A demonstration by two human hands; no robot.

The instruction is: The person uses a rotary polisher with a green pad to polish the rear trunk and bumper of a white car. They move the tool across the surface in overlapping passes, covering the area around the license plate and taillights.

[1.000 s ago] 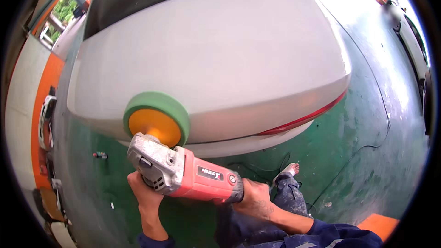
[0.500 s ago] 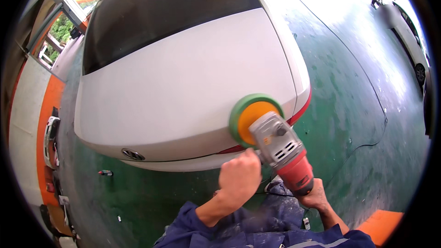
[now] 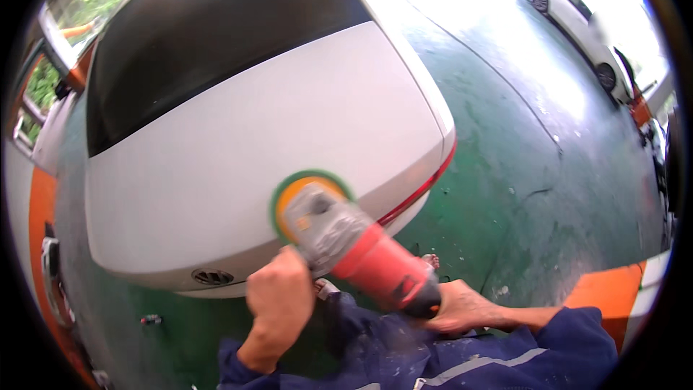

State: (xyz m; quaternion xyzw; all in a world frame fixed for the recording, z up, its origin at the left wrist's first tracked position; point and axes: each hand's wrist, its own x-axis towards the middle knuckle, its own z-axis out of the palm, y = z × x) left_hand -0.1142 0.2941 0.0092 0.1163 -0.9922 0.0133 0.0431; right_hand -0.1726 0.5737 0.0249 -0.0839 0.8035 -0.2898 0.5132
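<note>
A red and grey electric polisher (image 3: pixel 375 260) lies across my front, its head toward the car. Its green-edged pad with an orange middle (image 3: pixel 286 191) rests against the white boot lid (image 3: pixel 274 123), near the lid's rear edge. My left hand (image 3: pixel 281 285) is closed in a fist beside the grey head, round a side handle that the fingers mostly cover. My right hand (image 3: pixel 462 308) wraps round the black rear end of the red body. The red tail light (image 3: pixel 419 191) shows to the right of the pad.
A dark rear window (image 3: pixel 224 43) is above the lid. On the green floor (image 3: pixel 498 231) lie a cable (image 3: pixel 498 72) and a small bottle (image 3: pixel 151 319). An orange block (image 3: pixel 603 296) stands at my right. Another white car (image 3: pixel 577 29) is parked far right.
The polisher has moved left along the boot lid, away from the right corner, and lies more level. Both hands moved with it. The view has shifted, showing more of the tail light.
</note>
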